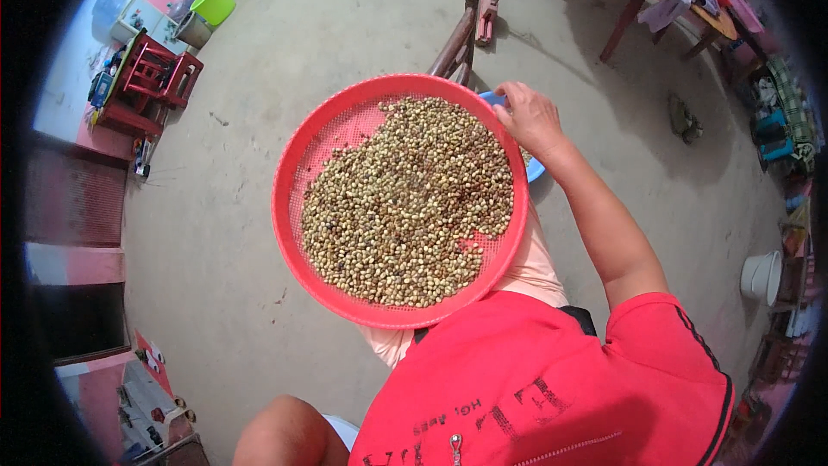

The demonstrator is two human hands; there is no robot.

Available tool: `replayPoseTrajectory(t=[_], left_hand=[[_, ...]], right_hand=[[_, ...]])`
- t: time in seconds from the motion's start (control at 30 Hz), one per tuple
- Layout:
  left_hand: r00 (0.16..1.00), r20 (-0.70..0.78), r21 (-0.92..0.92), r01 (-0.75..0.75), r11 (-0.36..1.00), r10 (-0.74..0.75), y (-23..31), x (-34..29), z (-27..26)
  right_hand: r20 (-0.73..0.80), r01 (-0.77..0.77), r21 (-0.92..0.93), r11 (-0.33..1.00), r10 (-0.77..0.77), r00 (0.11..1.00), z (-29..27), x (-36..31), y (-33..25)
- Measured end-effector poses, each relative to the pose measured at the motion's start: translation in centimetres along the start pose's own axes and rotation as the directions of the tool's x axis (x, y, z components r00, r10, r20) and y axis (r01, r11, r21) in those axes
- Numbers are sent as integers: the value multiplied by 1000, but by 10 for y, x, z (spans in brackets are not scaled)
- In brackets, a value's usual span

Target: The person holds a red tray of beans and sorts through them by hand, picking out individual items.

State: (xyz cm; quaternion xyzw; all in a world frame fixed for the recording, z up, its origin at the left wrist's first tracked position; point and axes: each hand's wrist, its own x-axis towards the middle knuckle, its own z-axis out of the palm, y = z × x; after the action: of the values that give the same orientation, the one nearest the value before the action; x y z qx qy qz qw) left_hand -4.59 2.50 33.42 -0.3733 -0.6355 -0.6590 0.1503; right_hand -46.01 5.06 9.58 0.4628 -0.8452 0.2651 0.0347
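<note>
A round red tray (379,317) with tiny holes is above the person's lap, over the light peach pants (536,263). Its open side faces up, toward the person's eyes. The tray is about as wide as it is tall, so it has no long way and no pointy end. Lots of little beans (405,207), pale green and brown, cover most of the bottom. The pile is a bit longer one way: it runs slantwise from the upper right to the lower left. A big bare patch of the holes shows at the upper left, and a small one shows at the lower right. The right hand (532,116) is at the upper right edge of the tray, over a blue bowl (536,170) that is partly hidden behind the tray. Its fingers are bent and point up and to the left, with a narrow space by the thumb. I cannot tell if they pinch anything. The left hand is out of sight, so I cannot tell what it does. Past the top of the tray is a brown wooden frame (455,45) on the gray floor (216,233). A green bucket (214,3) is far off at the upper left.
</note>
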Motion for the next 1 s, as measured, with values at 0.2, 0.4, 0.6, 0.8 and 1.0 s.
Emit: replayPoseTrajectory(t=[0.2, 0.4, 0.6, 0.8, 1.0], left_hand=[[962, -271, 89, 67, 994, -40, 4, -26, 15], [462, -865, 75, 504, 860, -195, -68, -82, 57], [106, -973, -85, 667, 740, -207, -142, -106, 69], [45, -984, -101, 646, 757, -170, -178, -110, 64], [70, -989, -53, 637, 769, -127, -170, -105, 66]], right_hand=[[221, 359, 163, 919, -389, 894, 66, -22, -44], [359, 408, 102, 907, -416, 836, 102, -17, -75], [390, 371, 91, 924, -376, 841, 122, -12, -64], [369, 349, 106, 931, -363, 856, 113, -8, -67], [328, 394, 145, 908, -420, 846, 108, -12, -71]])
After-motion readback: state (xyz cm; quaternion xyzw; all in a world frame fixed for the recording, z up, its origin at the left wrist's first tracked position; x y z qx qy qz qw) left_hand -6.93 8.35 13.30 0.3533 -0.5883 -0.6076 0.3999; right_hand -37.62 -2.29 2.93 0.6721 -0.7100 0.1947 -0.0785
